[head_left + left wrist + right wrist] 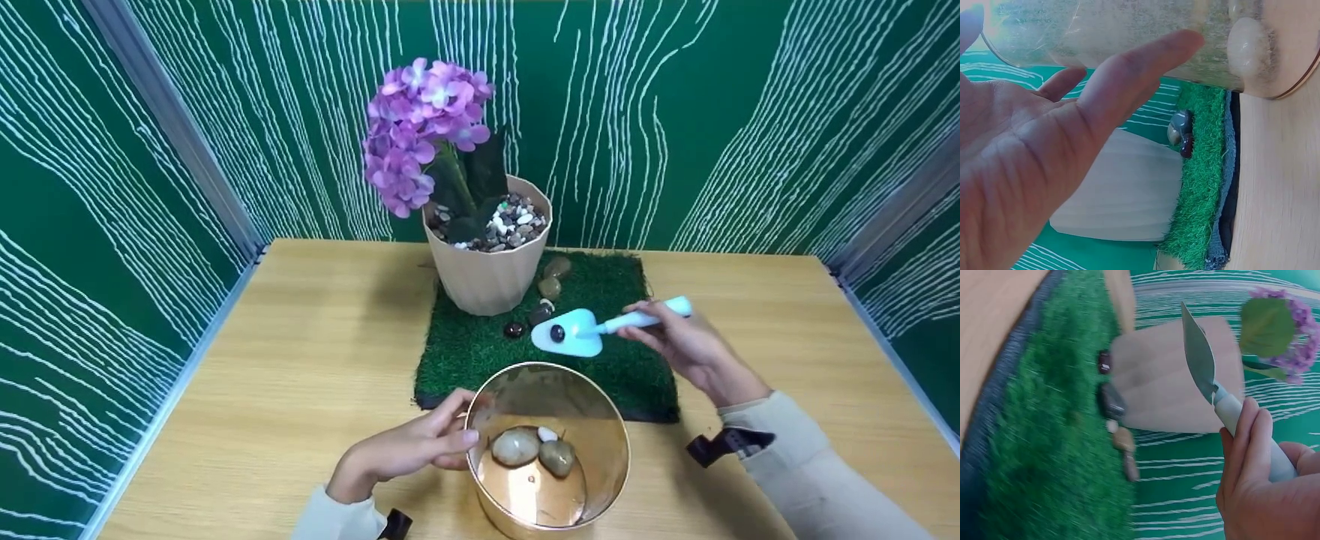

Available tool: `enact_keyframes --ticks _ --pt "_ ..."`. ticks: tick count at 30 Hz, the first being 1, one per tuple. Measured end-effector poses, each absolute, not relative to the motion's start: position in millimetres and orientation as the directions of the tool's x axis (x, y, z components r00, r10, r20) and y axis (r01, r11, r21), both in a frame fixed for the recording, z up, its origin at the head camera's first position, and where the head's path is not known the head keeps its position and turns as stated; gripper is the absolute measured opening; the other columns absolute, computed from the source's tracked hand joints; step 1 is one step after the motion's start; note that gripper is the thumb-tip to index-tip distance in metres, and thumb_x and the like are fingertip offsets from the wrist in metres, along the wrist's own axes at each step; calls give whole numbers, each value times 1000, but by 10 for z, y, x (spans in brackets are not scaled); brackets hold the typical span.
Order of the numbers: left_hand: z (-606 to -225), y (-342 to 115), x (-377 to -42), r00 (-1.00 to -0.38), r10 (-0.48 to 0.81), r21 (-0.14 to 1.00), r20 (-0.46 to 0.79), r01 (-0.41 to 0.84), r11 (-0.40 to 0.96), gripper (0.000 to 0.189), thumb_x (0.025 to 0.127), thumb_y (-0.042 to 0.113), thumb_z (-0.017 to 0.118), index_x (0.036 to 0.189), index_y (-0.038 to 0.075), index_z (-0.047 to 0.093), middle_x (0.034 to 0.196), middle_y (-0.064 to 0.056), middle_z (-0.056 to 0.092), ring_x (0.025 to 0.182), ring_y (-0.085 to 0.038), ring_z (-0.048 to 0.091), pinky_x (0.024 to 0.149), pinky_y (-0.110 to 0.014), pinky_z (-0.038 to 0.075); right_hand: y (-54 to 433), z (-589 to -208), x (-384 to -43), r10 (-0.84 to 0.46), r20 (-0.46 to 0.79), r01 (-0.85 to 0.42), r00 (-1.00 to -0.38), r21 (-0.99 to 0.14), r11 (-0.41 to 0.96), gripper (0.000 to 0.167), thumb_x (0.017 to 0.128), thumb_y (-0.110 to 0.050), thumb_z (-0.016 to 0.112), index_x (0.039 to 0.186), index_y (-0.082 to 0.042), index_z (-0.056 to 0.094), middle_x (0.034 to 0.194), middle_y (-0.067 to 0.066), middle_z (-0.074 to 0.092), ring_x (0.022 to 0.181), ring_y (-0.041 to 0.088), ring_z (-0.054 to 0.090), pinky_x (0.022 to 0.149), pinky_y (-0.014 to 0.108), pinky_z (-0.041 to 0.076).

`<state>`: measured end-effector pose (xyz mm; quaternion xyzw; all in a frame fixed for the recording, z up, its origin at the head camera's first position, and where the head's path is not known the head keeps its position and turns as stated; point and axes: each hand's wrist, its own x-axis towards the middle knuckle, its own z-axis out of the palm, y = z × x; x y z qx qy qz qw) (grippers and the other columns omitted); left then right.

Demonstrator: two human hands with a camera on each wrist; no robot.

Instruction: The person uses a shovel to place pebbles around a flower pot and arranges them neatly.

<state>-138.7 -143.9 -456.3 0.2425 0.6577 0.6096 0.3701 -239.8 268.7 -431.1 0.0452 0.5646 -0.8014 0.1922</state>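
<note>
With my right grip (701, 352) I am pinching the handle of a pale blue trowel (586, 331), and one dark stone (557, 333) is lying in its blade, over the grass mat (630, 386) that is reaching towards the middle of the bench's (315, 337) back edge. My left grip (420, 442) is curling round the left side of a clear amber container (611, 442), which is sitting farther from that back edge than the mat; a large pale stone (514, 445), a brown stone (557, 459) and a small white stone (547, 433) are lying in its bottom.

The trowel is looking light and stiff to me, and I am judging mid-handle the safest hold, blade level, because the dark stone is looking smooth enough to roll off. The container is seeming light, rigid and slick, perhaps brittle, so a broad hold round its wall is suiting it better than a squeeze at the rim.

Only the head view is plainly showing the dark stone in the blade; the right wrist view is turning the trowel nearly edge-on but revealing my fingers along its handle. The left wrist view is showing a stone through the container's wall, without the trowel.
</note>
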Motion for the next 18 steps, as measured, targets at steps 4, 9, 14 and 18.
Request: enact_keyframes --ticks 4,9,14,18 --pt "-4564 -1434 -1389 -607 771 981 -194 -140 136 64 123 37 50 167 1 22 172 -32 37 146 -35 56 119 -43 60 2559 -4468 -2444 -224 -305 364 -926 -878 -312 42 123 -10 44 105 -9 82 105 7 80 91 12 84 93 16 65" --pt "-4580 -1437 -1391 -608 768 980 -199 -140 143 63 123 36 48 169 1 22 180 -32 29 149 -39 55 120 -55 58 2424 -4591 -2489 -193 -333 381 -923 -863 -331 40 121 -8 45 106 -9 81 104 6 79 90 11 84 93 15 64" --pt "-4584 -1443 -1398 -605 768 978 -209 -139 156 65 123 39 48 169 1 22 180 -30 29 146 -37 55 121 -62 56 2278 -4652 -2513 -179 -359 400 -916 -844 -358 38 120 -8 48 102 -10 81 100 6 81 89 11 84 91 15 65" --pt "-4577 -1447 -1391 -608 763 975 -221 -138 172 65 123 39 47 170 3 21 180 -30 28 152 -42 51 121 -67 54 2158 -4692 -2539 -168 -369 406 -914 -840 -359 35 120 -8 50 101 -10 80 98 6 81 88 10 84 90 14 65"
